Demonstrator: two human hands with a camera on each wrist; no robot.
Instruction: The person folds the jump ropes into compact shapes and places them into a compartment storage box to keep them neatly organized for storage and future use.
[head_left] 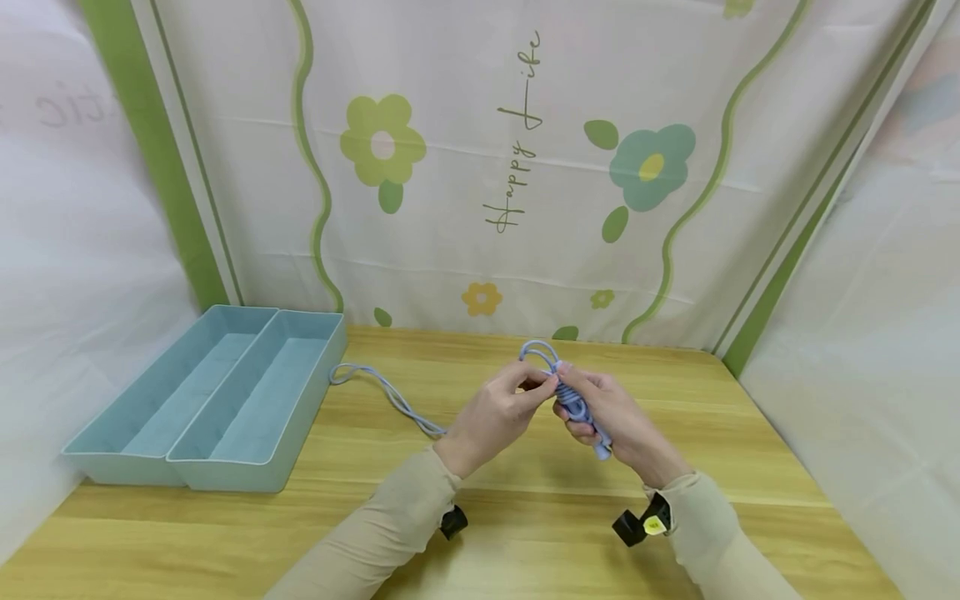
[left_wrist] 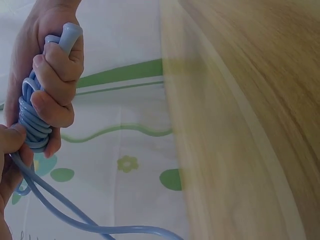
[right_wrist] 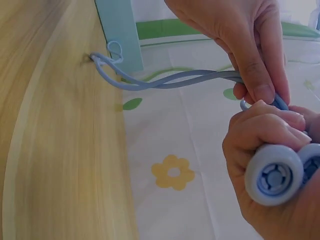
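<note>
A light blue jump rope is bundled in my right hand, its cord wound in several turns round the handles. The right fingers curl about this bundle, and two round handle ends poke out below the fist in the right wrist view. At the bundle's upper end, my left hand pinches the cord between thumb and fingers. A small loop of cord stands up above both hands. From the left hand a doubled length of loose cord trails leftward over the table.
Two pale teal trays stand side by side at the table's left, the loose cord's end close to the nearer wall. Behind the wooden table hangs a flower-printed curtain, with white fabric on both sides.
</note>
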